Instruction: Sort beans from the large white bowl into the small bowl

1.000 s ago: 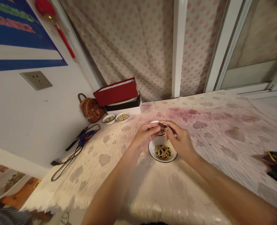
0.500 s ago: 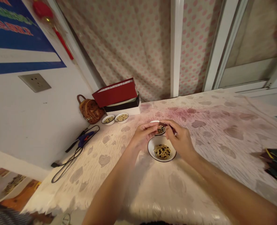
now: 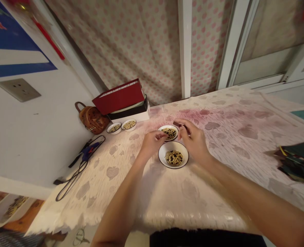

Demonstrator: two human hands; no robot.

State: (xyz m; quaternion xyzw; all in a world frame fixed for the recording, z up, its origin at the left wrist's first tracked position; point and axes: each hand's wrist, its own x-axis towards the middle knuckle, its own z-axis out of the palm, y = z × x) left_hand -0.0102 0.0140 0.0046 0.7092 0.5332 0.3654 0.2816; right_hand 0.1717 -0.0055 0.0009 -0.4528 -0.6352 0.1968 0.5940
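A white wall (image 3: 38,133) runs along the left, carrying a beige power socket (image 3: 18,90) below a blue-and-white poster (image 3: 13,58), while a pink-dotted cream fabric curtain (image 3: 116,44) hangs straight ahead, divided by a white vertical post (image 3: 185,44). To the right stands a white-framed window or glazed door (image 3: 267,44), its panes covered by something pale. The table (image 3: 219,199) wears a pale leaf-printed cloth with pinkish stains, its ragged edge hanging at the front, and warm indoor light falls across the scene.
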